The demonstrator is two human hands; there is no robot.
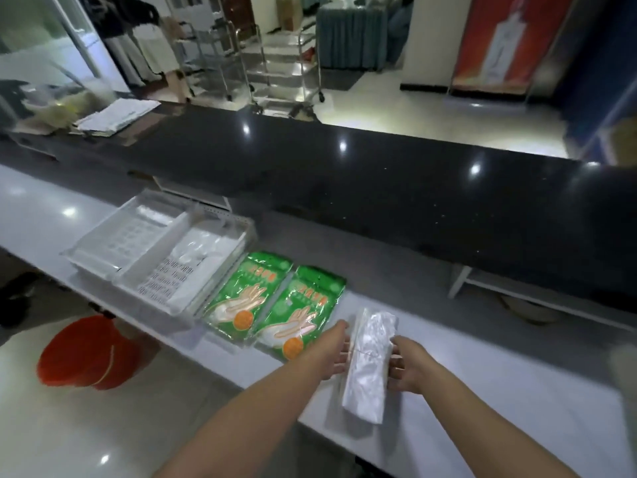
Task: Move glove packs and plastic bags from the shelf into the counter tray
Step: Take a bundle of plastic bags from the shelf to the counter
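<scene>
A long bundle of clear plastic bags (368, 363) lies on the white counter shelf (482, 391). My left hand (332, 353) holds its left side and my right hand (406, 365) holds its right side, fingers curled against the bundle. Two green glove packs (246, 294) (300, 315) lie side by side just left of my hands. Further left stands a clear plastic tray (220, 291) holding white bags and printed sheets, with a second clear tray (103, 250) beside it.
A raised black counter top (344, 174) runs behind the shelf. Papers (117, 115) lie on it at the far left. A red bucket (86, 353) stands on the floor below the trays. Metal trolleys (275, 63) stand beyond the counter.
</scene>
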